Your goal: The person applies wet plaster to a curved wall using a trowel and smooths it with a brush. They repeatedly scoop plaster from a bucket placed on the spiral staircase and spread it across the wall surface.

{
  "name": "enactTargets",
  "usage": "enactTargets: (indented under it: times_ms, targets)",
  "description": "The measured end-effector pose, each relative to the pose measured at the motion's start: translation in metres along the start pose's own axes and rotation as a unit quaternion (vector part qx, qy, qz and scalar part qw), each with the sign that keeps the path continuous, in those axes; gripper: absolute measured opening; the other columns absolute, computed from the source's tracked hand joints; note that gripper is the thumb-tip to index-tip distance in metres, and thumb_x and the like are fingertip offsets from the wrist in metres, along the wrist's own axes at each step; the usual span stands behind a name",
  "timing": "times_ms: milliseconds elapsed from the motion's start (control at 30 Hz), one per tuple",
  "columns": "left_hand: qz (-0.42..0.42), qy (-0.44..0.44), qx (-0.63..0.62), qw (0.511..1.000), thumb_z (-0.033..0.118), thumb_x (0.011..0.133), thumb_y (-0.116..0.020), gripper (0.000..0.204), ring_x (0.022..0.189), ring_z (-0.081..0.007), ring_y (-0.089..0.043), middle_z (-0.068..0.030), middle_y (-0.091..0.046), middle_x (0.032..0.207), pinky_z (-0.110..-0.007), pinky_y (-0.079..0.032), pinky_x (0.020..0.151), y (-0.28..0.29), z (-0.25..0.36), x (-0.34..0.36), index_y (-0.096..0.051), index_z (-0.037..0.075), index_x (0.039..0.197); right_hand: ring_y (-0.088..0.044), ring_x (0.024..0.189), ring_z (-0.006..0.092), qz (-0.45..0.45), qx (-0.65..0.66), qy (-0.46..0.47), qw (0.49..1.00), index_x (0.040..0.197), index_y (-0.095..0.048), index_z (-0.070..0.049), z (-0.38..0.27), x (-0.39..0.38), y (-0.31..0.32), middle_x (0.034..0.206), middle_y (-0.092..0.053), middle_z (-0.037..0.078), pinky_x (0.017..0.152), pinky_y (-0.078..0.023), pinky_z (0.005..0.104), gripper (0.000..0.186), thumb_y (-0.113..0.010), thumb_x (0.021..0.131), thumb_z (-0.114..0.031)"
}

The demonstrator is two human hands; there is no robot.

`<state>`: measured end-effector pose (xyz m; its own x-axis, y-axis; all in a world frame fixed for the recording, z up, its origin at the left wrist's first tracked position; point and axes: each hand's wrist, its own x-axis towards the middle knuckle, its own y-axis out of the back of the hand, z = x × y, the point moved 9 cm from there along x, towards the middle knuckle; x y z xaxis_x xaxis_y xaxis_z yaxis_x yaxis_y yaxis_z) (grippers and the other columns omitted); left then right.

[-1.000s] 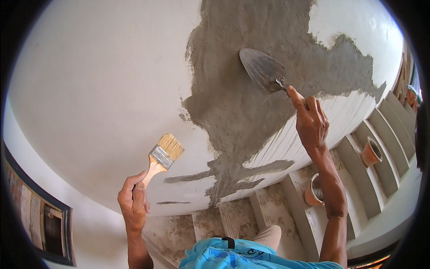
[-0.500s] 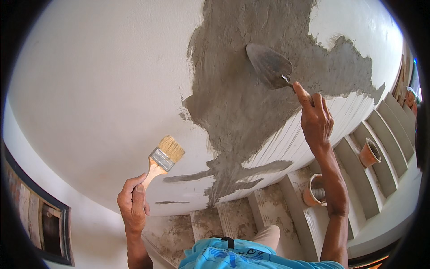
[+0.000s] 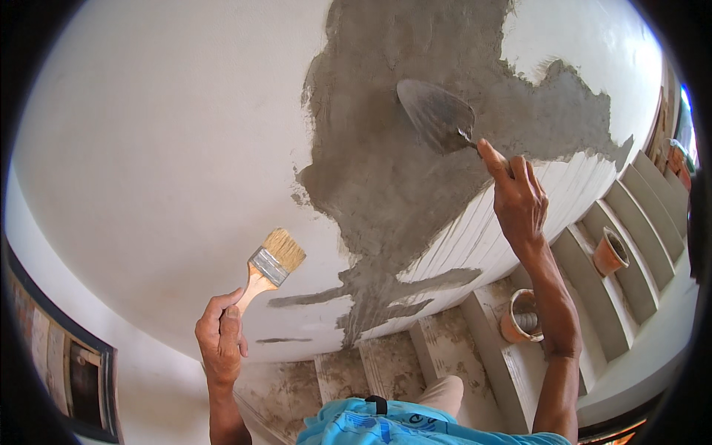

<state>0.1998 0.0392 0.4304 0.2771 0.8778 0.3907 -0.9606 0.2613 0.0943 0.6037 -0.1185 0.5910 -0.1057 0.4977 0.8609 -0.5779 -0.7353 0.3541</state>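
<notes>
My right hand (image 3: 521, 199) is closed round the handle of a pointed trowel (image 3: 439, 115). The trowel's blade lies against a large patch of wet grey mortar (image 3: 371, 200) on the white wall (image 3: 170, 148), its tip toward the upper left. In my left hand (image 3: 220, 337) a wide paintbrush (image 3: 271, 261) is gripped by its wooden handle, pale bristles up. The brush appears held in front of the bare wall, left of the mortar; whether it touches I cannot tell. Thin grey streaks run down the wall below the patch.
Stained concrete steps (image 3: 393, 363) run along the wall's foot and climb to the right. An orange-brown pot (image 3: 510, 326) stands on a step beside my right forearm, and a second pot (image 3: 610, 252) higher up. A dark-framed opening (image 3: 104, 386) is at the lower left.
The trowel has shifted slightly left and down across the mortar with my right hand. My left hand and the paintbrush have barely moved. The view has shifted a little.
</notes>
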Motion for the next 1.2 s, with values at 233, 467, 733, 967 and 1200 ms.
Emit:
enactTargets:
  times_ms: [233,467,733,967,1200]
  targets:
    - [-0.029,-0.024,-0.022,0.999,0.012,0.104,-0.048,0.027,0.048,-0.0036,-0.037,0.0032,-0.043,0.066,-0.021,-0.037,0.039,-0.021,0.009,0.004,-0.065,-0.002,0.12,-0.059,0.078,0.016,0.033,0.014,0.007,0.999,0.143,-0.056,-0.03,-0.009,0.032,0.005,0.084,-0.052,0.001,0.067,-0.059,0.0318,0.072,-0.064,0.083,0.009]
    - [-0.008,0.002,0.0,1.0,0.009,0.102,-0.048,0.027,0.047,-0.0036,-0.038,0.0023,-0.043,0.065,-0.022,-0.036,0.038,-0.011,0.001,0.0,-0.065,-0.003,0.119,-0.058,0.077,0.0154,-0.044,0.034,0.008,0.998,0.143,-0.057,-0.031,-0.003,0.012,0.001,0.084,-0.054,0.002,0.066,-0.058,0.0319,0.07,-0.063,0.084,0.009]
    - [-0.001,-0.005,-0.015,1.0,0.009,0.102,-0.047,0.027,0.048,-0.0037,-0.037,0.0019,-0.043,0.067,-0.022,-0.037,0.038,-0.009,0.006,0.0,-0.065,-0.004,0.118,-0.059,0.073,0.0144,0.063,0.059,-0.081,0.993,0.143,-0.056,-0.03,0.032,0.061,0.012,0.081,-0.052,0.001,0.063,-0.059,0.0327,0.069,-0.061,0.086,0.008]
    - [0.004,0.011,-0.015,1.0,0.009,0.102,-0.046,0.028,0.049,-0.0038,-0.037,0.0018,-0.042,0.068,-0.022,-0.037,0.038,-0.004,-0.006,-0.002,-0.065,-0.003,0.119,-0.06,0.075,0.0139,0.024,0.042,-0.055,0.997,0.144,-0.055,-0.031,0.026,0.037,-0.003,0.082,-0.054,0.001,0.065,-0.06,0.0318,0.068,-0.06,0.088,0.008]
    - [-0.002,-0.008,-0.021,1.0,0.01,0.103,-0.047,0.028,0.05,-0.0034,-0.036,0.0024,-0.042,0.068,-0.022,-0.038,0.038,-0.009,0.005,0.005,-0.065,-0.002,0.12,-0.058,0.073,0.0132,0.014,0.063,-0.076,0.995,0.143,-0.055,-0.033,0.03,0.033,0.009,0.08,-0.051,0.0,0.063,-0.059,0.0301,0.069,-0.061,0.087,0.007]
